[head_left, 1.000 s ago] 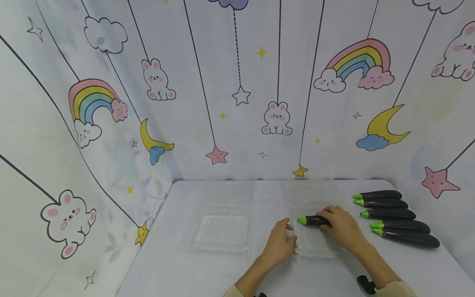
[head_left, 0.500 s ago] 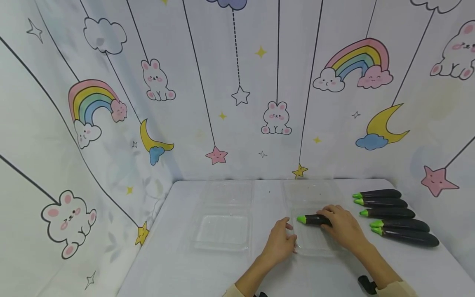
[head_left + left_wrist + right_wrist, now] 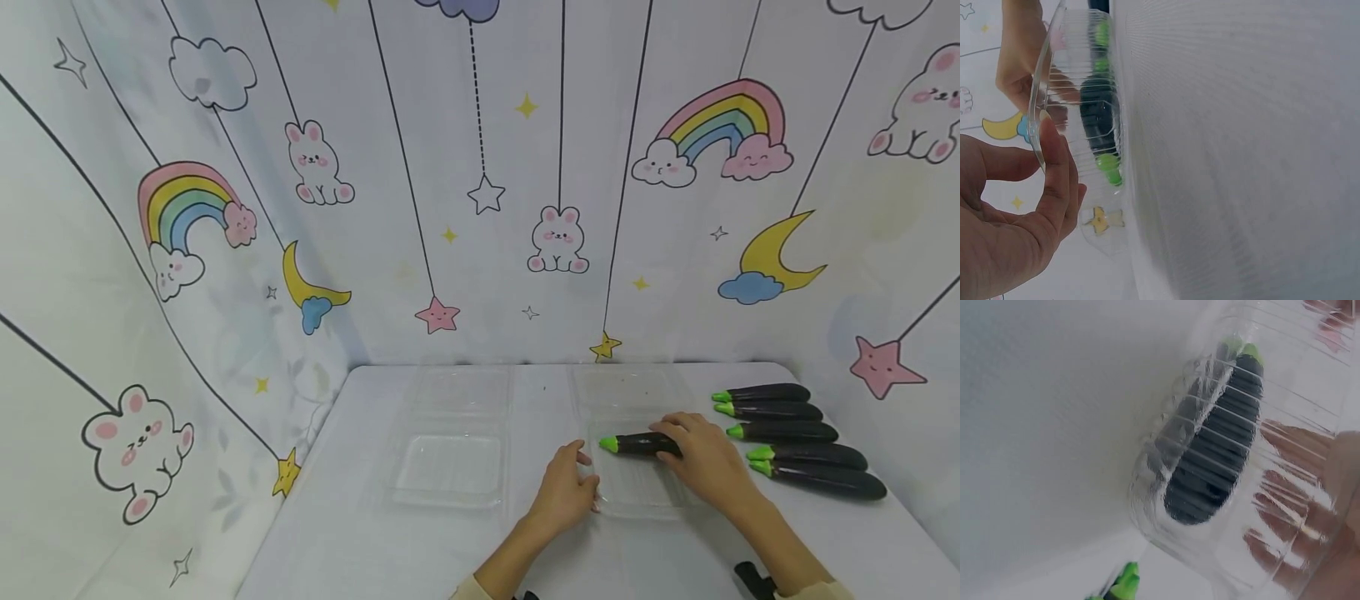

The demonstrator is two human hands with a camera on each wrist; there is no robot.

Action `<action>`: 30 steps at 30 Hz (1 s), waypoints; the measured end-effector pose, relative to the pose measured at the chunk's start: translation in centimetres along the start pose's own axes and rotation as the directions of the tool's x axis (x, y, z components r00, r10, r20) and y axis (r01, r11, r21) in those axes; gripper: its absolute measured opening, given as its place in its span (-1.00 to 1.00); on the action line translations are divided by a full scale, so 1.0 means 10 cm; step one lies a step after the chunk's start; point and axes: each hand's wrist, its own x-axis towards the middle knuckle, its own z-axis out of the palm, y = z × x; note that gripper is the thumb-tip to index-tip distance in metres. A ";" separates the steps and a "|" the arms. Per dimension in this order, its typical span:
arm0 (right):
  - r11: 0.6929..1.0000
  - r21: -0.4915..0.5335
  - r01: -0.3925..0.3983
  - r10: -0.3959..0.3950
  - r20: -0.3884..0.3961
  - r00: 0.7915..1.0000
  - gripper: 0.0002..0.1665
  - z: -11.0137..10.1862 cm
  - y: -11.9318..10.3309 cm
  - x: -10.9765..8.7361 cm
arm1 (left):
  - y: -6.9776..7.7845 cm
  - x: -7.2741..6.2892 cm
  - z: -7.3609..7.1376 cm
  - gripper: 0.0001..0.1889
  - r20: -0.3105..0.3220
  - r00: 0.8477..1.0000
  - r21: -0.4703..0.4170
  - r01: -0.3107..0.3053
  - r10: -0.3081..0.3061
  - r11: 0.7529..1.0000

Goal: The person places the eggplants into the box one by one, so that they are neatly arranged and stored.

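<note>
A dark eggplant [image 3: 637,444] with a green stem lies inside the right clear plastic container [image 3: 641,510]. My left hand [image 3: 564,493] pinches that container's near-left rim; in the left wrist view the thumb and index finger [image 3: 1054,153] meet at the edge. Over the eggplant's right end, in the head view, is my right hand [image 3: 703,460]. Through the ribbed clear wall, the right wrist view shows its fingers [image 3: 1275,512] apart from the eggplant [image 3: 1219,437], with a gap between.
Several more eggplants [image 3: 795,432] lie in a column at the table's right side, stems pointing left. To the left stands a second clear container [image 3: 448,504] with its lid [image 3: 461,392] folded back. The right container's lid [image 3: 630,390] also lies back, toward the patterned curtain.
My right hand has shifted slightly right along the eggplant, uncovering more of it, and has loosened from it. The left hand keeps its place at the rim.
</note>
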 end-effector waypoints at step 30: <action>0.994 -0.008 -0.107 0.104 -0.164 0.981 -0.55 -0.36 0.41 -0.30 | -0.08 0.03 0.03 -0.42 -0.012 1.000 -0.003 -0.007 0.007 1.000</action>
